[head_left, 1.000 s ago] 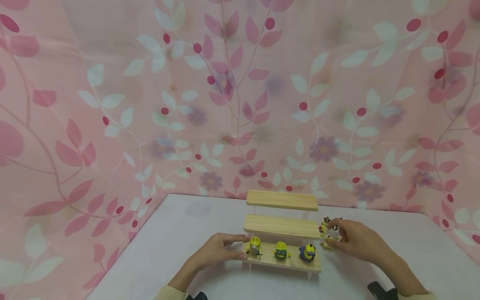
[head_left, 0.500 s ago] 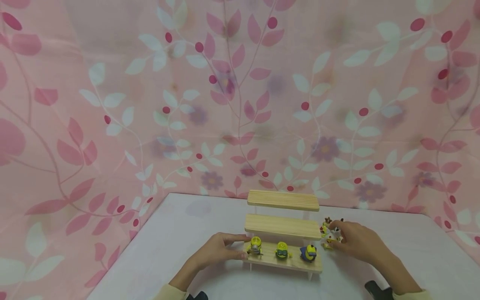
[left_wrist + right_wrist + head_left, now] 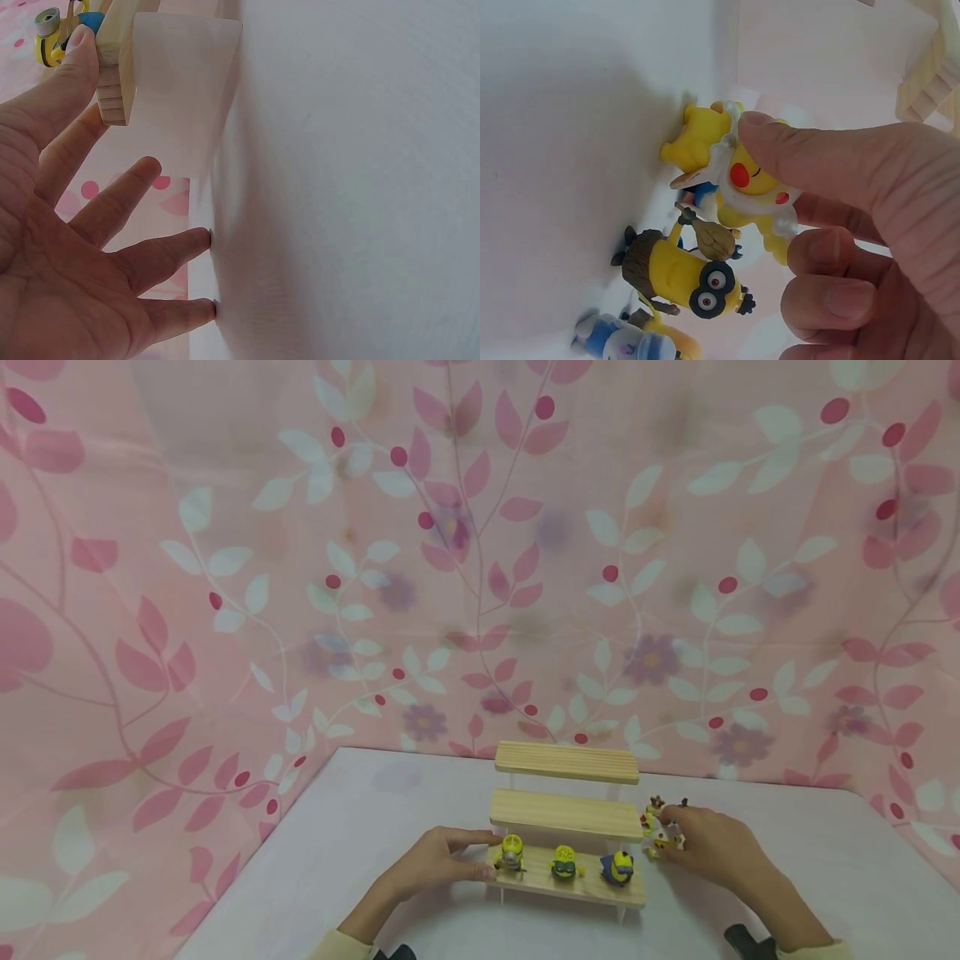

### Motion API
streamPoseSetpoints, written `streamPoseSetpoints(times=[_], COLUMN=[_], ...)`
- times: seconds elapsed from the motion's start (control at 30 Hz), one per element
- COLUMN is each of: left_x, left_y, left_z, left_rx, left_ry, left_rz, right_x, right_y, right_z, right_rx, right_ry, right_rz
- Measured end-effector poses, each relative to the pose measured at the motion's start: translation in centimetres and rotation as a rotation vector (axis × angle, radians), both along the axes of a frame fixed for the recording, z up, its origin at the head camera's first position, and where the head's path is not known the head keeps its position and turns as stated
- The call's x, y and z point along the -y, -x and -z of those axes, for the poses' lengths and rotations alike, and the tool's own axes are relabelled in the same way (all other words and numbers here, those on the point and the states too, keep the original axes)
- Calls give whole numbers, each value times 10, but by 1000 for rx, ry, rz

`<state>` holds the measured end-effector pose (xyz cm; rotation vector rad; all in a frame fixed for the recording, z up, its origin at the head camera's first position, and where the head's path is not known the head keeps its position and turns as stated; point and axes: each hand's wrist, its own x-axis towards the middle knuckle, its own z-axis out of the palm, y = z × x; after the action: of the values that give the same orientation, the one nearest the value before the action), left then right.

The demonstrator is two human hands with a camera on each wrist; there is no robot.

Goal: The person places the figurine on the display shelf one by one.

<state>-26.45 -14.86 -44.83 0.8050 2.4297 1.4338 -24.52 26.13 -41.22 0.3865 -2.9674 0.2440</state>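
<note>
My left hand (image 3: 442, 864) holds the left end of the lowest board of a three-tier wooden display shelf (image 3: 562, 810), thumb at the front and forefinger behind. Its other fingers are spread, with two fingertips right at the white table in the left wrist view. At the shelf's right, my right hand (image 3: 716, 847) pinches a yellow Pikachu figure (image 3: 754, 187) with red cheeks and a white frilly costume. Its head is partly hidden by the thumb. Beside it are a Minion figure (image 3: 679, 274) in a brown skirt and a blue-and-white figure (image 3: 626, 341).
Three Minion figures stand on the lowest board: a goggled one (image 3: 510, 853) at left, one in green (image 3: 563, 862) mid-board, and one in blue (image 3: 617, 867) at right. A pink floral cloth (image 3: 480, 568) hangs behind the white table (image 3: 330, 827).
My right hand has shifted slightly left and toward me by the cluster of figures, the Pikachu figure still pinched. The left hand and the shelf hold still.
</note>
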Motion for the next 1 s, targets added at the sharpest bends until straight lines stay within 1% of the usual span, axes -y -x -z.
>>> streamPoseSetpoints(times=[0.27, 0.47, 0.67, 0.83, 1.0], left_x=[0, -1, -1, -1, -1], left_y=[-1, -1, -1, -2, -3], left_z=[-2, -2, -2, -3, -4], left_rx=[2, 20, 16, 19, 23], left_ry=[4, 1, 2, -4, 2], left_rz=[-9, -18, -19, -17, -23], right_x=[-1, 0, -1, -3, -5], right_y=[0, -2, -5, -7, -13], right_z=[2, 0, -2, -7, -18], right_rx=[-26, -19, -6, 17, -1], right_ry=[-7, 9, 11, 13, -8], right_rz=[-2, 2, 16, 35, 36])
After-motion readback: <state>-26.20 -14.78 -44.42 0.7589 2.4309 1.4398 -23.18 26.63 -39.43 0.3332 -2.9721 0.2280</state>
